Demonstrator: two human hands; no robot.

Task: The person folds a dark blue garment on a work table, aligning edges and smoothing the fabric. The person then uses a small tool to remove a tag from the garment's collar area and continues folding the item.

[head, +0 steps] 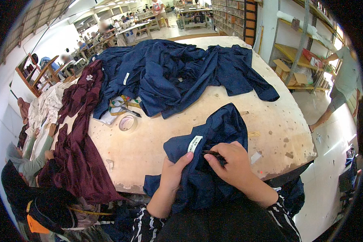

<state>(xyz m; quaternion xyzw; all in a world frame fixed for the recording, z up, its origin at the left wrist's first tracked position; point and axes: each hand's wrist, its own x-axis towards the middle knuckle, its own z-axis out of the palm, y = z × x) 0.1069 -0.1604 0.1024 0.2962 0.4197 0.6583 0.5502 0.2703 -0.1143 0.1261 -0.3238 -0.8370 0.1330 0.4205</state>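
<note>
A navy blue garment (227,124) lies partly on the wooden table in front of me and hangs over its near edge. My left hand (174,171) pinches its cloth, thumb at the lower end of a white label (194,144) that bears writing. My right hand (230,160) holds a small dark tool (213,153), perhaps thread snips, its tip at the cloth just right of the label. The fingers hide most of the tool. A heap of navy garments (160,75) covers the table's far side, one with a white label (126,78).
Tape roll (128,123), black pen (131,112) and tape measure (115,107) lie left of centre. Maroon cloth (86,157) drapes along the left, where co-workers handle fabric. Shelving (293,54) and a walking person (341,78) are at the right, beyond the wooden table (278,130).
</note>
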